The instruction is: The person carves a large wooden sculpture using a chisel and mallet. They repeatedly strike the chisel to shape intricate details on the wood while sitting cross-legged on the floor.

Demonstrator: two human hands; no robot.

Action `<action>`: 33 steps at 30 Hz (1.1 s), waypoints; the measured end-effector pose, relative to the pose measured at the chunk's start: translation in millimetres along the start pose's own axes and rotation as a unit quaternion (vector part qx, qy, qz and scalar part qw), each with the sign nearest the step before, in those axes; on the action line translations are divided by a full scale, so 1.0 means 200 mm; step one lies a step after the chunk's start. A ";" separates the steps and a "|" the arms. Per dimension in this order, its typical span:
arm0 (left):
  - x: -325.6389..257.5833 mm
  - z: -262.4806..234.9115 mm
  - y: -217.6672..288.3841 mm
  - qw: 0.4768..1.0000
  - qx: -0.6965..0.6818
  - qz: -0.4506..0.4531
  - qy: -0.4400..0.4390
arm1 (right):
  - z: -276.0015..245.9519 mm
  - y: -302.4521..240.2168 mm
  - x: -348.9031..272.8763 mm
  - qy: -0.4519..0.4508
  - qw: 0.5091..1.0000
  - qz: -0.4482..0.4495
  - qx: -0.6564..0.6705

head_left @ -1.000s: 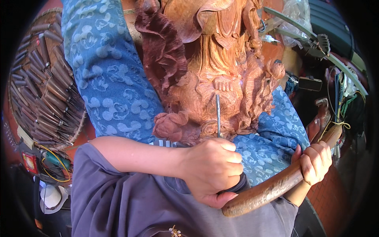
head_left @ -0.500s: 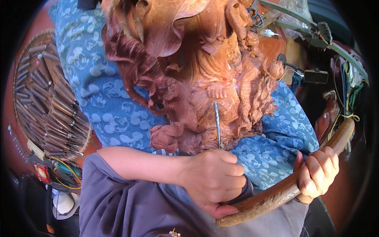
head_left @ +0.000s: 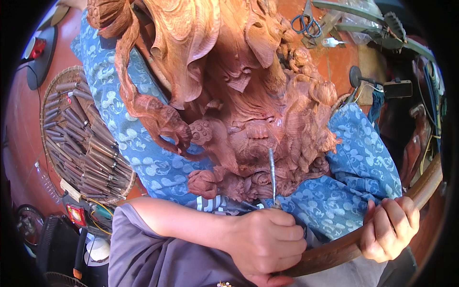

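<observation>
We see our left hand [head_left: 267,241] clenched into a fist around the handle of a thin metal chisel [head_left: 272,174], whose shaft rises straight up from the knuckles. The tip of the chisel rests against the lower part of the large reddish-brown wood carving [head_left: 239,95], just above the hand, where the folds and curls of the carved surface crowd together. The handle itself is hidden inside the fist, so we cannot tell its shape.

Our right hand [head_left: 389,229] is wrapped around a long, dark curved wooden stick [head_left: 344,248] — the fingers closed over it from above. The stick runs from below the left hand, up and to the right, past the right hand toward the edge of the view. The two hands are near each other but not touching, the right one off to the side of the chisel.

The carving lies on a blue patterned cloth [head_left: 363,172], which spreads out beneath it on both sides and reaches down to our forearm and grey sleeve [head_left: 153,248].

To the left, well apart from the hands, a round woven tray [head_left: 52,91] holds many more carving tools [head_left: 81,143] — laid side by side in rows.
</observation>
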State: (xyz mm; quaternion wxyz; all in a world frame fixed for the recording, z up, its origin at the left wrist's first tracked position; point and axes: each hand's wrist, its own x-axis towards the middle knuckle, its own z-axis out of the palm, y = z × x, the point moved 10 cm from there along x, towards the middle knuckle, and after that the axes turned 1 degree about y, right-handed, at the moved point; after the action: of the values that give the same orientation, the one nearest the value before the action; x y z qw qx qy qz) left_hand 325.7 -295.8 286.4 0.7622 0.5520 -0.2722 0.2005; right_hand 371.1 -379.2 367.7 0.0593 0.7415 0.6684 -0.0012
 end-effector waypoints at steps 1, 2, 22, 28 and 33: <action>0.00 0.00 0.00 0.999 -0.019 -0.022 -0.023 | 0.01 0.01 0.02 0.001 1.000 0.002 0.004; 0.00 0.00 -0.01 0.997 -0.038 -0.043 -0.045 | 0.02 0.02 0.02 0.010 1.000 0.005 -0.011; -0.03 -0.09 -0.15 0.991 -0.061 -0.104 -0.060 | 0.11 0.12 0.17 -0.049 0.995 0.048 0.074; -0.04 -0.07 -0.18 0.982 -0.087 -0.150 -0.068 | 0.09 0.11 0.16 -0.051 0.996 0.038 0.069; 0.04 -0.13 -0.21 0.977 -0.103 -0.185 -0.030 | -0.01 0.12 0.09 -0.009 0.994 0.055 0.090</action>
State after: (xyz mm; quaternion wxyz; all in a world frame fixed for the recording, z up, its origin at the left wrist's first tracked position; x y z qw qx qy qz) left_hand 363.4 -284.1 254.4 0.8305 0.5167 -0.2080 0.0103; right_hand 395.8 -363.0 370.3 -0.0018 0.7793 0.6232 -0.0648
